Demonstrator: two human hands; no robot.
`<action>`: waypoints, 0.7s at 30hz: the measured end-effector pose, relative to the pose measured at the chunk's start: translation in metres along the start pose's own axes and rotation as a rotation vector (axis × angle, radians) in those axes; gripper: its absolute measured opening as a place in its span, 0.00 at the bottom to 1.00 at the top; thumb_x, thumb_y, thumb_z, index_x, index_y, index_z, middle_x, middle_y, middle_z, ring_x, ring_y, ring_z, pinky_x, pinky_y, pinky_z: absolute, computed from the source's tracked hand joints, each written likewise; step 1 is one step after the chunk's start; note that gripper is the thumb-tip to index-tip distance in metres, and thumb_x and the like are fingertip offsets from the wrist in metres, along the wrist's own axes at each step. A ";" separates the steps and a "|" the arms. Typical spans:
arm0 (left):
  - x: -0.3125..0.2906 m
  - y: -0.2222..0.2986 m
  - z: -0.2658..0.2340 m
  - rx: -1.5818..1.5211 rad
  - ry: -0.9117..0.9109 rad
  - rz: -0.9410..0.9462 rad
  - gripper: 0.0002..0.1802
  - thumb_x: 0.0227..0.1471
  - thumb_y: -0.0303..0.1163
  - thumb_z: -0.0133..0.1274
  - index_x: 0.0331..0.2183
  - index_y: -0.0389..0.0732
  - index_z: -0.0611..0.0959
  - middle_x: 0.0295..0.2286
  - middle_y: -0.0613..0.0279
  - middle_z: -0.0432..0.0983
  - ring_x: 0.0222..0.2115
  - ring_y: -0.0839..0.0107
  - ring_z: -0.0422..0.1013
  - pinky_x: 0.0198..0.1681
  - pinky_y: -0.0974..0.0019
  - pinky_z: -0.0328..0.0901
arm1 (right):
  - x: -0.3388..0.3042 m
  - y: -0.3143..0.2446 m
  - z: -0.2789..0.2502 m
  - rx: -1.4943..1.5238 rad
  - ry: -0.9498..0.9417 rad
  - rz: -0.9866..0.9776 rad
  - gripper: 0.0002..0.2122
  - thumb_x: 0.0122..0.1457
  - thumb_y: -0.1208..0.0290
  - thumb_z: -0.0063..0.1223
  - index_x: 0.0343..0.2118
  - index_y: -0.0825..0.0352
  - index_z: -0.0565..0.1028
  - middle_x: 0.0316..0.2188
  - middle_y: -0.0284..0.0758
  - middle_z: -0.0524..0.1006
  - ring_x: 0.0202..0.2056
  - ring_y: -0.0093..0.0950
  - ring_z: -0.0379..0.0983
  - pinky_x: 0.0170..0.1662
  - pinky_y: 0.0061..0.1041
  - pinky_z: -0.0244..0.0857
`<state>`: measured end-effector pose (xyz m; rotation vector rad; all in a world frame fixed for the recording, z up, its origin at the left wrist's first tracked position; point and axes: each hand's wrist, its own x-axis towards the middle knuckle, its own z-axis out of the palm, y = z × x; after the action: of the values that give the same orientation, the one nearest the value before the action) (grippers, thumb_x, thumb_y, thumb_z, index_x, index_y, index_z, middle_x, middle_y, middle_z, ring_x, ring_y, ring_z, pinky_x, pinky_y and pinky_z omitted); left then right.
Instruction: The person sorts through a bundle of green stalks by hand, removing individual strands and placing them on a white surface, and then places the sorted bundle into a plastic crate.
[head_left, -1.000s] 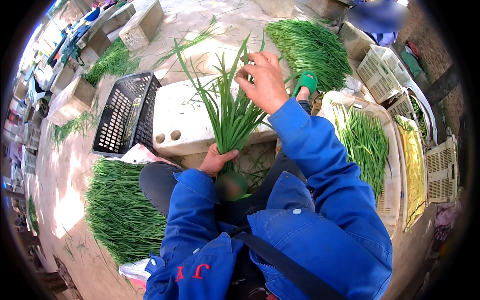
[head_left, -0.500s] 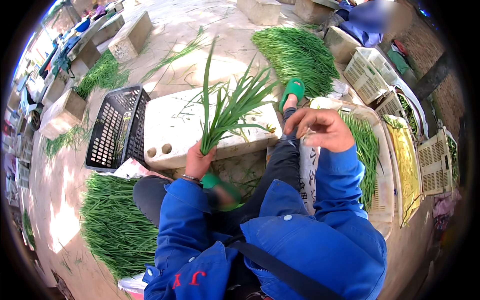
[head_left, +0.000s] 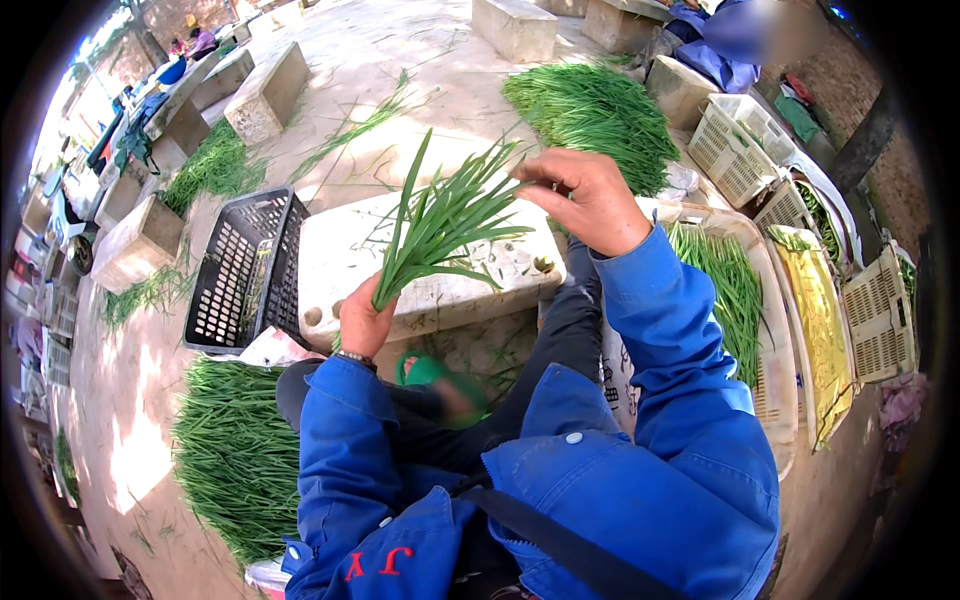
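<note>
My left hand (head_left: 367, 318) is closed round the lower end of a bunch of garlic chives (head_left: 435, 235). Its long flat leaves fan up and to the right above a white block-like table (head_left: 450, 290). At the right tips of the leaves is my right hand (head_left: 592, 198), thumb and forefinger drawn together in a pinch. What lies between those fingertips, if anything, is too small to make out. Loose leaf scraps are scattered over the white top.
A black plastic crate (head_left: 225, 270) stands left of the white table. Chive heaps lie at the near left (head_left: 235, 455) and far right (head_left: 595, 120). On my right is a pale crate (head_left: 775, 400) of chives, with beige crates (head_left: 735, 145) beyond. Concrete blocks (head_left: 265, 95) stand behind.
My left hand has shifted left and slightly down with the chives, which now lean further right. My right hand has moved left and up to the leaf tips.
</note>
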<state>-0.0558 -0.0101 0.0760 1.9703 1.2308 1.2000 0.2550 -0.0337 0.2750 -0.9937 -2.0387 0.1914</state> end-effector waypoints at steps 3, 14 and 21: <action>0.000 -0.003 -0.007 0.013 0.027 0.028 0.21 0.45 0.23 0.54 0.45 0.45 0.77 0.34 0.54 0.76 0.36 0.57 0.74 0.38 0.66 0.67 | -0.001 0.005 0.007 -0.078 0.052 -0.033 0.06 0.51 0.73 0.56 0.32 0.67 0.76 0.23 0.34 0.76 0.25 0.28 0.73 0.29 0.26 0.66; 0.004 0.028 -0.061 0.810 0.272 0.285 0.39 0.27 0.20 0.57 0.49 0.55 0.76 0.27 0.63 0.70 0.29 0.63 0.69 0.32 0.61 0.64 | -0.047 0.004 -0.001 0.608 0.096 0.435 0.03 0.55 0.76 0.54 0.27 0.68 0.74 0.20 0.28 0.71 0.22 0.15 0.64 0.24 0.15 0.58; 0.000 0.042 -0.088 0.951 0.268 0.436 0.36 0.29 0.20 0.55 0.47 0.52 0.77 0.29 0.62 0.70 0.29 0.64 0.68 0.34 0.63 0.63 | -0.030 0.008 0.009 0.632 0.155 0.512 0.07 0.54 0.70 0.57 0.32 0.69 0.76 0.22 0.26 0.73 0.23 0.13 0.64 0.25 0.13 0.56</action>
<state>-0.1152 -0.0311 0.1499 2.9513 1.7894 1.2158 0.2630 -0.0474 0.2464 -1.0472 -1.3998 0.9336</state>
